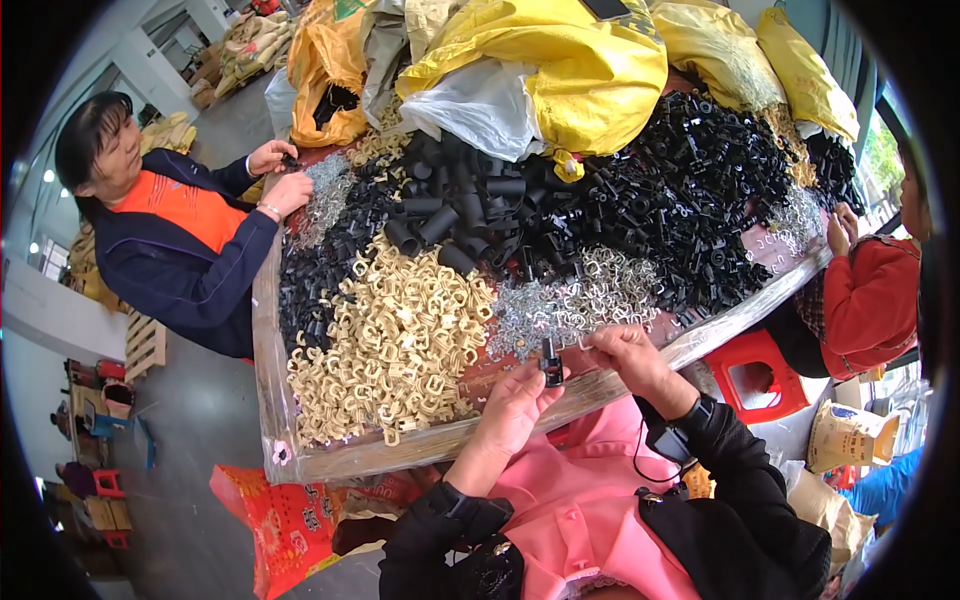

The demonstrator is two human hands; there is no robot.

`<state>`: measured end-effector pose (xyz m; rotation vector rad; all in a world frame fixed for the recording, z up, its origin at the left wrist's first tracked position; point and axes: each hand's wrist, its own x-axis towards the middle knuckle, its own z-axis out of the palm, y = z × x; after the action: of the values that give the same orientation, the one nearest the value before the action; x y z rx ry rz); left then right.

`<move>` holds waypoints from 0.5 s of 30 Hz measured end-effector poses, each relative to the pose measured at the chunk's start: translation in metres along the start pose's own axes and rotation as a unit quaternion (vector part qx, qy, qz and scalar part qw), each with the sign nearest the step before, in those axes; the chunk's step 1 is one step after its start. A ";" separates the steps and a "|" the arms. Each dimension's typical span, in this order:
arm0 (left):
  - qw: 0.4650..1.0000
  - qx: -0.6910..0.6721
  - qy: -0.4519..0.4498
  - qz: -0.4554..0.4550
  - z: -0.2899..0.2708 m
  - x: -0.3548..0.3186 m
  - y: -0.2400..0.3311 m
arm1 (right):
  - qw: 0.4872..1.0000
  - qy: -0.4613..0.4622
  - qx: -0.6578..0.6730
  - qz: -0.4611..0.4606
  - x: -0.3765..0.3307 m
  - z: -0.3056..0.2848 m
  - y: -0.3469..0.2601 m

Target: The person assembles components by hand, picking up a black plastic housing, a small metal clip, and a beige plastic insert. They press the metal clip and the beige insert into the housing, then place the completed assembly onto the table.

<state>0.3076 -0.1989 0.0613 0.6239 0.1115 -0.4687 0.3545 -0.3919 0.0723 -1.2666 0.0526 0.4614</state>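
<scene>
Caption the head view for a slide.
Left hand holding a black part, right hand beside it, near heaps of beige pieces and black tubes.

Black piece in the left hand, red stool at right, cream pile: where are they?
Black piece (552,372), head view: its body.
Red stool (788,384), head view: beside its hole.
Cream pile (388,345), head view: middle.

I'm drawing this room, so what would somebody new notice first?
Probably the big yellow sack at the far side of the table, beside a huge heap of black plastic parts. Next comes the pile of beige plastic pieces at the near left corner. Then, near the front edge, the left hand holds up a small black part.
</scene>
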 end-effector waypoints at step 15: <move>0.997 -0.037 -0.034 0.052 0.001 0.019 -0.012 | 0.863 0.035 -0.400 -0.305 -0.014 0.021 -0.008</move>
<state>0.3190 -0.2159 0.0513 0.5387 0.0316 -0.3825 0.3399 -0.3785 0.0903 -2.0134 -0.5214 -0.1548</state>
